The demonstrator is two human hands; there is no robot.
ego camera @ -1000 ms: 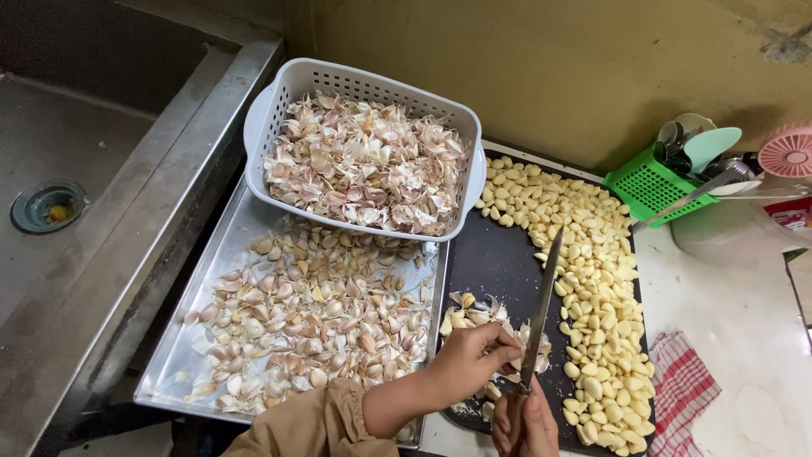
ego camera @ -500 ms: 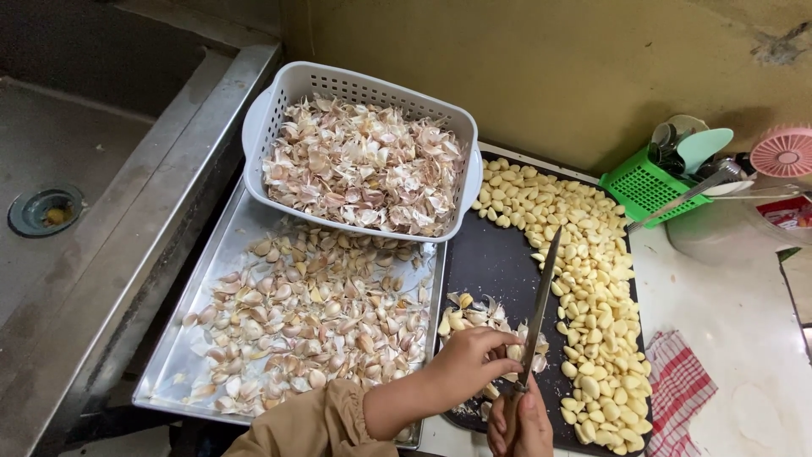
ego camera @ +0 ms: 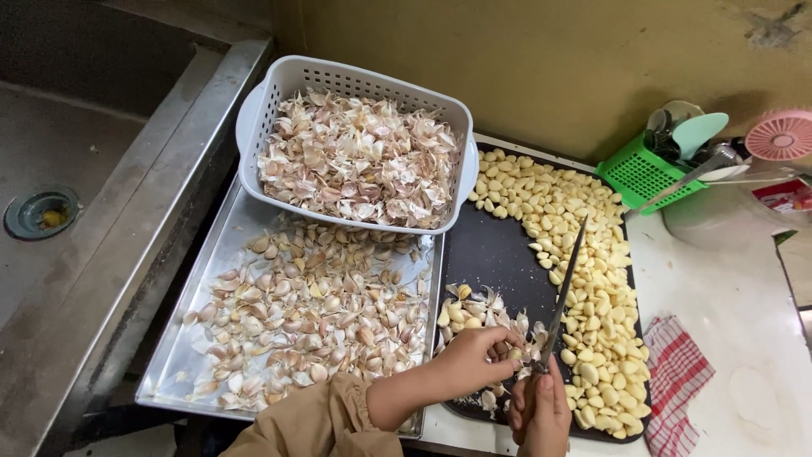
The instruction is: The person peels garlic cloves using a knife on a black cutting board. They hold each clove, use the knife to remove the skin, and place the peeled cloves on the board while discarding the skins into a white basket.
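My left hand [ego camera: 478, 362] pinches a garlic clove [ego camera: 513, 354] over the black cutting board [ego camera: 495, 254]. My right hand [ego camera: 540, 410] is closed around the handle of a long knife [ego camera: 565, 288] whose blade points away from me. A small heap of cloves and skins [ego camera: 478, 309] lies by my left hand. Peeled yellow cloves [ego camera: 584, 254] cover the board's right side.
A metal tray [ego camera: 211, 254] of unpeeled cloves lies to the left. On its far end stands a white basket [ego camera: 279, 93] of garlic skins. A steel sink [ego camera: 42, 211] is far left. A green basket [ego camera: 643, 173], a pink fan [ego camera: 782, 135] and a checked cloth [ego camera: 677, 381] are on the right.
My left hand has shifted slightly on the clove beside the knife. The knife blade stays pointed away, almost where it was.
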